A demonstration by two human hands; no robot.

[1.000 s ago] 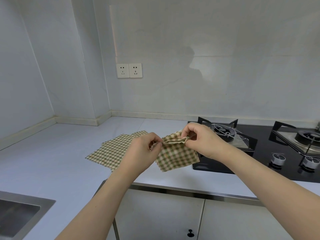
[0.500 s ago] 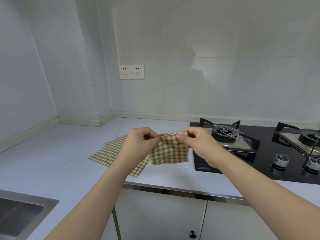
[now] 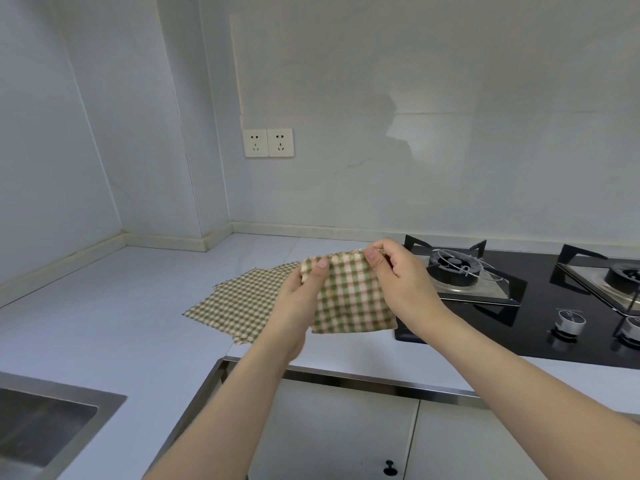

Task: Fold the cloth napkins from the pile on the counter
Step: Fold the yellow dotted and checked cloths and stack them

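Observation:
A green-and-cream checked napkin (image 3: 349,299) hangs in the air above the white counter (image 3: 104,317). My left hand (image 3: 301,299) pinches its top left corner with the thumb in front. At the top right corner, my right hand (image 3: 398,278) pinches the cloth between thumb and fingers. The napkin is stretched flat between both hands. Behind and to the left, a pile of checked napkins (image 3: 239,303) lies fanned flat on the counter, partly hidden by my left hand.
A black gas hob (image 3: 519,317) with two burners and knobs sits right of the napkins. A steel sink (image 3: 52,420) is at the lower left. Two wall sockets (image 3: 268,142) are on the back wall. Cabinet doors lie below the counter's front edge.
The bunched napkin has been pulled open and lifted. My hands moved apart along its top edge and now hold it spread flat.

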